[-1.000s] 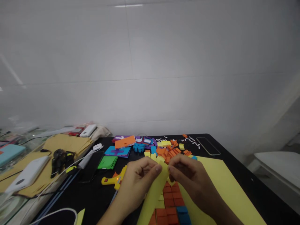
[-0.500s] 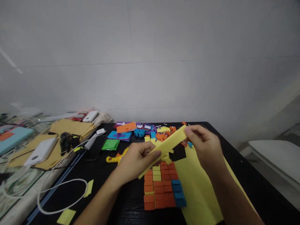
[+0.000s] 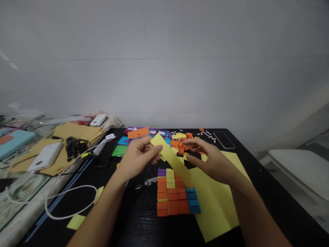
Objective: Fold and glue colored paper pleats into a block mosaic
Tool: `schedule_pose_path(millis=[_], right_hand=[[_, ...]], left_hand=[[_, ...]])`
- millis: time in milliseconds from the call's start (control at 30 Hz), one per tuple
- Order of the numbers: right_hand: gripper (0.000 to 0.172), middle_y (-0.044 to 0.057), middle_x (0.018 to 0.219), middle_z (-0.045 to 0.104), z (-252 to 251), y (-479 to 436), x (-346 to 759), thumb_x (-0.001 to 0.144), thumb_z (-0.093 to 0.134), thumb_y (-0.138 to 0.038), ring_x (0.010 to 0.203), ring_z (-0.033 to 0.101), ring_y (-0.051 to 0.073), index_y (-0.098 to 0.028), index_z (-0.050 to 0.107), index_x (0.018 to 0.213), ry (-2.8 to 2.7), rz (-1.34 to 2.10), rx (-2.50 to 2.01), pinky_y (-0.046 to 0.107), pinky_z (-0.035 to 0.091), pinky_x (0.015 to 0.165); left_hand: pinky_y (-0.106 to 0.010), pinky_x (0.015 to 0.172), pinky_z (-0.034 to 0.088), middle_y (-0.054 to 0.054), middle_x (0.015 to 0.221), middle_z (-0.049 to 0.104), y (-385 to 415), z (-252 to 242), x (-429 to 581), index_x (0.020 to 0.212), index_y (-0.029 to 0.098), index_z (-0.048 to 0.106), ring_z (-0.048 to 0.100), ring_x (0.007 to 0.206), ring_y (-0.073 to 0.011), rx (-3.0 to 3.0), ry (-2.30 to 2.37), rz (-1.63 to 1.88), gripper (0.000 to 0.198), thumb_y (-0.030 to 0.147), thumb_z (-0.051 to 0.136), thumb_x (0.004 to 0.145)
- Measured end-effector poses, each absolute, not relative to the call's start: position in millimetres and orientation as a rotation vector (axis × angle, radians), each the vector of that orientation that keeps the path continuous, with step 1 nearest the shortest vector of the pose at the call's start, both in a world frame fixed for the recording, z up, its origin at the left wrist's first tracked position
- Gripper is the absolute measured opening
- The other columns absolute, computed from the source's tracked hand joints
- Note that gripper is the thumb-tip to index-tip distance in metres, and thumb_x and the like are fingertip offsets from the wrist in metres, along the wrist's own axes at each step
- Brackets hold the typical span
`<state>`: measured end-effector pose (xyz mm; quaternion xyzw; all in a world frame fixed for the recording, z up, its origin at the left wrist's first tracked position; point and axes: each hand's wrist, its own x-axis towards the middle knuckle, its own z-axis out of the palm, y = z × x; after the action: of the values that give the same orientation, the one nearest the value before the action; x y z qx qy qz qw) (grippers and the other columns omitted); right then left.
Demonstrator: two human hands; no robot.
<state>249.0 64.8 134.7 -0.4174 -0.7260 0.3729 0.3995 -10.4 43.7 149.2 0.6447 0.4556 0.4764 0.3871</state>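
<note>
My left hand pinches the upper left end of a yellow paper strip, which slants down to the right. My right hand is off the strip, its fingers apart, above a large yellow paper sheet. Below the strip lies a block of folded paper pieces, mostly orange, with blue, yellow and purple ones. Scissors, partly hidden, lie on the black table left of that block. Small orange paper pieces are heaped behind my hands.
At the back lie an orange folded paper, green paper and white paper scraps. A phone rests at the back right. On the left are a white cable, a dark phone and brown envelopes. A white stool stands at right.
My right hand has let go of the strip and opened. My left hand now holds the strip by its upper end, and the strip's slant has reversed. The scissors have come into view.
</note>
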Motion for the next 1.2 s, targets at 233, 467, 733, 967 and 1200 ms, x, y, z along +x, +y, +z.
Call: schedule_pose_path(millis=[233,467,733,967,1200], right_hand=[[0.036,0.005,0.099,0.079,131,39,208,0.086,0.085,-0.043,0.097,0.077,0.021,-0.023,0.073,0.113,-1.540,1.248,-0.792,0.039,0.064,0.092],[0.031,0.003,0.093,0.082,134,40,208,0.079,0.090,-0.045,0.093,0.080,0.022,-0.023,0.076,0.096,-1.429,1.296,-0.795,0.039,0.066,0.090],[0.034,0.002,0.089,0.080,134,41,208,0.073,0.094,-0.046,0.092,0.079,0.021,-0.023,0.077,0.093,-1.350,1.325,-0.783,0.038,0.067,0.090],[0.036,0.002,0.091,0.081,134,43,209,0.072,0.094,-0.046,0.089,0.080,0.020,-0.023,0.077,0.094,-1.366,1.311,-0.800,0.038,0.067,0.088],[0.037,0.001,0.088,0.081,134,43,208,0.068,0.097,-0.045,0.086,0.080,0.021,-0.023,0.078,0.090,-1.338,1.287,-0.798,0.039,0.068,0.088]], left_hand=[[-0.018,0.047,0.036,0.001,0.056,0.065,31,146,9,0.071,0.018,0.062,0.056,0.049,-0.0086,1.835,1.065,0.864,0.037,0.042,0.070,0.096],[-0.019,0.049,0.042,0.000,0.060,0.069,29,146,9,0.072,0.018,0.066,0.062,0.052,-0.0098,1.804,1.058,0.884,0.037,0.044,0.070,0.098],[-0.021,0.055,0.050,-0.001,0.066,0.073,26,150,10,0.072,0.019,0.069,0.066,0.057,-0.0111,1.843,1.036,0.942,0.035,0.040,0.067,0.100],[-0.021,0.058,0.052,-0.002,0.069,0.076,26,150,8,0.075,0.018,0.069,0.070,0.060,-0.0121,1.884,1.020,0.919,0.033,0.037,0.065,0.101],[-0.021,0.062,0.053,-0.002,0.073,0.077,27,149,6,0.078,0.019,0.072,0.071,0.065,-0.0119,1.939,0.989,0.912,0.031,0.034,0.063,0.104]])
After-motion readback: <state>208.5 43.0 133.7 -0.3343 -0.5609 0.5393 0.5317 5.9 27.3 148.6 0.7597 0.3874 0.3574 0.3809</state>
